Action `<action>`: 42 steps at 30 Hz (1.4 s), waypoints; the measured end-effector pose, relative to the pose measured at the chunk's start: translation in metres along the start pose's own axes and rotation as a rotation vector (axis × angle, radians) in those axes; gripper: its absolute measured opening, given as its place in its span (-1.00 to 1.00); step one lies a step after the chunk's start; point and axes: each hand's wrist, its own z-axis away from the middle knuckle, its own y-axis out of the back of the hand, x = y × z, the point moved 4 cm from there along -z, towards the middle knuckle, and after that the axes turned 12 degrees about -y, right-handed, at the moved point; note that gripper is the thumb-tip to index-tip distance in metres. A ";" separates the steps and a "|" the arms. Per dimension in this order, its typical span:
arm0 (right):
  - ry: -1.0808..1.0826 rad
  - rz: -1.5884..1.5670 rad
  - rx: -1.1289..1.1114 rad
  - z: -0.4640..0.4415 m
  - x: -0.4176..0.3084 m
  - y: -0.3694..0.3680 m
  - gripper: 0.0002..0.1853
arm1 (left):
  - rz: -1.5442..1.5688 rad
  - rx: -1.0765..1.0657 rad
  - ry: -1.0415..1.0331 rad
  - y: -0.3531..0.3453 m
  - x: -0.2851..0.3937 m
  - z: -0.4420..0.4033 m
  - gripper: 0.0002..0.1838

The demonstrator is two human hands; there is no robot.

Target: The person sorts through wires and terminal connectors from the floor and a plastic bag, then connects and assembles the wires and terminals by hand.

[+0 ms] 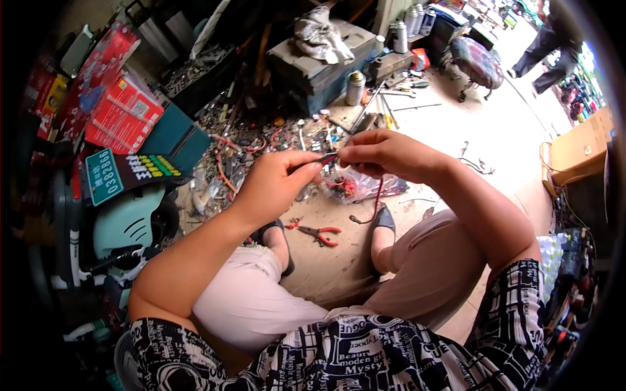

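I hold a thin dark wire with a touch of red point(331, 158) pinched between the fingertips of my left hand point(277, 176) and my right hand point(385, 155), above the floor and forward of my knees. Around it there is open air. Below, a bare strip of tan floor point(306, 264) lies between my shoes, with the small pliers with red curved handles and dark metal jaws point(319, 234) resting there. To my right the pale floor runs open towards the padded plaid stool point(478, 62) and the brown cardboard box point(580, 146); ahead and left, scattered scraps crowd close.

My curled fingers cover the wire's ends. A slender dark-red cord point(379, 195) hangs below my right hand; I cannot tell whether it joins the wire. My right hand partly hides the crinkled clear plastic bag with red pieces point(349, 187). The person in dark trousers point(554, 49) is cut off at the top.

Beyond stand the boxy, scuffed chest point(319, 75), the crumpled grey cloth on it point(321, 36) and the rounded metal spray can point(355, 88).
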 end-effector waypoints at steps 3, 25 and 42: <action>-0.036 0.237 0.137 0.010 -0.008 -0.001 -0.62 | -0.219 -0.082 -0.122 0.000 -0.003 0.002 -0.76; 0.067 -0.114 0.168 0.008 0.011 0.035 -0.73 | 0.541 0.385 0.204 0.035 -0.038 0.014 -0.80; -0.028 -0.261 0.072 0.007 0.018 0.031 -0.74 | 0.669 0.305 0.285 0.022 -0.045 0.006 -0.69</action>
